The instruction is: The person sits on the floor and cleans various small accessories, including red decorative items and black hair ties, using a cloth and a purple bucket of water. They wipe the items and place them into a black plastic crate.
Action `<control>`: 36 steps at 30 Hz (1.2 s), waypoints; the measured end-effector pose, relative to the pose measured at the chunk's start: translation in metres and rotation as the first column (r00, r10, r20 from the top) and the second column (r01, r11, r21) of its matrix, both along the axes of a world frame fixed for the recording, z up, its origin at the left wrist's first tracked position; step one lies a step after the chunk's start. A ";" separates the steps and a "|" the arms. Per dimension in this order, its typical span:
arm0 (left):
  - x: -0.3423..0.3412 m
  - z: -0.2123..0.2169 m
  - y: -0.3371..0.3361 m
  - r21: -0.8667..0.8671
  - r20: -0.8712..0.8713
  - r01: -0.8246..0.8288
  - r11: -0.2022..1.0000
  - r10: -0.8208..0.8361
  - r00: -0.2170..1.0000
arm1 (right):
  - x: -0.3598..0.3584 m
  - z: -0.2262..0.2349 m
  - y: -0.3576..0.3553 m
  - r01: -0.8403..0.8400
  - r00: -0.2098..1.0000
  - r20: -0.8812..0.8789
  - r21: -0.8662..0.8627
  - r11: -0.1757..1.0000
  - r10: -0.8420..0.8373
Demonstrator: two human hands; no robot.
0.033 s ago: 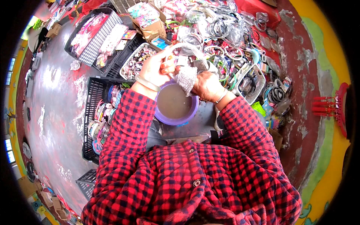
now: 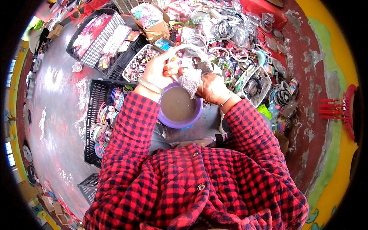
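Bangle scrubbed over a basin of murky water

A pale ring-shaped bangle [image 2: 188, 50] and a grey scouring pad [image 2: 190, 82] — held just above a round purple basin [image 2: 180, 109] — brownish water inside, upright.

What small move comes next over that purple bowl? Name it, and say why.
Probably rub the grey cloth further along the clear bangle. The left hand grips the ring, the right hand presses the cloth to it, and both sit right above the purple bowl of murky water.
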State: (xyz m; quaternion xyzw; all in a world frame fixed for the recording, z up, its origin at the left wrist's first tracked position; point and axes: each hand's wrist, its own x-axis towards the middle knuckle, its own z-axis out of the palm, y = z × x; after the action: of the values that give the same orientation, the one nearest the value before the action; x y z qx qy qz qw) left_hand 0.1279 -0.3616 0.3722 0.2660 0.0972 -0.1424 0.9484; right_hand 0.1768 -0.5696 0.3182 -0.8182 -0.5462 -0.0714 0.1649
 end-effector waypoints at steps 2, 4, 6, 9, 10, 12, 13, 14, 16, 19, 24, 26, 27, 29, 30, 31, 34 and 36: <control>0.002 0.004 0.019 0.099 -0.109 -0.229 0.968 0.240 0.965 | 0.010 -0.012 -0.009 0.124 0.992 -0.013 -0.056 0.991 -0.124; -0.001 -0.002 0.045 0.038 0.036 -0.256 0.966 0.255 0.966 | 0.016 -0.010 -0.023 0.227 0.935 0.340 -0.345 0.911 -0.104; 0.002 -0.007 0.045 0.082 0.100 -0.268 0.960 0.260 0.960 | 0.045 -0.038 -0.056 0.288 0.955 -0.088 0.031 0.957 -0.284; 0.003 -0.008 0.033 0.199 0.141 -0.239 0.951 0.214 0.967 | 0.044 0.008 -0.065 0.667 0.413 -0.909 0.339 0.663 0.050; 0.003 -0.010 0.029 0.301 0.233 -0.215 0.929 0.147 0.961 | 0.044 0.022 -0.066 0.683 0.367 -0.905 0.419 0.599 0.214; 0.000 -0.009 0.011 0.416 0.319 -0.129 0.900 -0.012 0.948 | 0.034 0.047 -0.060 0.771 0.354 -0.843 0.508 0.384 0.405; -0.003 -0.002 0.000 0.641 0.315 -0.134 0.755 -0.099 0.944 | 0.045 0.034 -0.070 0.827 0.242 -0.864 0.422 0.371 0.442; 0.002 -0.016 -0.003 0.670 0.343 -0.104 0.735 -0.182 0.922 | 0.045 0.035 -0.071 0.804 0.326 -0.862 0.469 0.367 0.388; 0.001 -0.018 -0.022 0.708 0.298 -0.054 0.704 -0.228 0.927 | 0.035 0.040 -0.057 0.752 0.473 -0.837 0.546 0.370 0.275; 0.004 -0.015 -0.045 0.815 0.223 -0.019 0.579 -0.284 0.932 | 0.008 0.064 -0.030 0.522 0.676 -0.732 0.557 0.646 0.084; 0.002 -0.039 -0.050 0.733 0.626 -0.434 0.524 -0.268 0.732 | -0.017 0.041 0.019 0.246 0.969 -0.165 0.520 0.818 -0.186; -0.002 -0.027 -0.058 0.714 0.603 -0.390 0.582 -0.228 0.764 | -0.011 0.043 0.010 0.283 0.958 -0.055 0.316 0.906 -0.281; -0.007 -0.014 -0.064 0.686 0.595 -0.374 0.624 -0.186 0.782 | -0.008 0.043 0.009 0.283 0.957 -0.039 0.327 0.902 -0.287; -0.008 -0.023 -0.060 0.745 0.502 -0.237 0.623 -0.292 0.814 | 0.000 0.041 0.010 0.254 0.964 -0.048 0.464 0.849 -0.262; -0.009 -0.022 -0.058 0.769 0.455 -0.167 0.617 -0.344 0.822 | 0.004 0.041 0.011 0.226 0.971 -0.068 0.581 0.782 -0.230; -0.013 -0.017 -0.053 0.759 0.300 0.034 0.650 -0.396 0.868 | 0.006 0.056 0.009 0.247 0.961 0.012 0.415 0.875 -0.277; -0.015 -0.011 -0.051 0.756 0.428 -0.042 0.653 -0.444 0.787 | 0.028 0.017 -0.003 0.127 0.992 -0.081 0.648 0.751 -0.097; -0.020 0.004 -0.049 0.753 0.392 0.003 0.658 -0.452 0.801 | 0.041 0.003 -0.012 0.457 0.461 -0.805 0.576 0.678 0.373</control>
State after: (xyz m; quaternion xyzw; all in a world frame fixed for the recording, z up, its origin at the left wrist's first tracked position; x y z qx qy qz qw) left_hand 0.1081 -0.4108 0.3759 0.6550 -0.1669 -0.1339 0.7247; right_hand 0.2176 -0.5813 0.3212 -0.6042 -0.2758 0.1471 0.7329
